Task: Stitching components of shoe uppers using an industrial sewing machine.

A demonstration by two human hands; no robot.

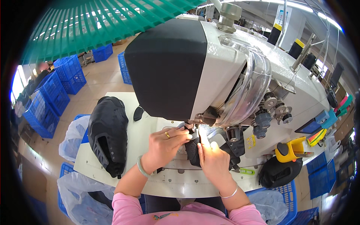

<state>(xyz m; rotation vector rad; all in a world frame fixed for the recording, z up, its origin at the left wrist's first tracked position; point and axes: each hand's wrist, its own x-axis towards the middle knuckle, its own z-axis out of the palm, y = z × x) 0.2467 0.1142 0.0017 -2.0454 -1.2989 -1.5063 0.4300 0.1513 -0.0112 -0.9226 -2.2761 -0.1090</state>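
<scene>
Under the head of a white sewing machine [221, 75] with a black end cover lies a black shoe upper [194, 153], spread near the lit needle area. My left hand [164, 144] has its thumb and fingers pinched on the upper's edge, left of the needle. From the right, my right hand [214, 157] grips the same upper, its index finger stretched along the material toward the needle. The fingertips hide part of the edge there. A small black piece [138, 113] lies on the white table [180, 187] beyond my left hand.
Stacked black shoe uppers [108, 135] lie on the table's left. To the right are green-handled snips [246, 171], a yellow holder [290, 150] and another black upper [280, 171]. Plastic-lined blue crates [65, 168] flank the table. A green slatted plastic piece [101, 30] hangs overhead.
</scene>
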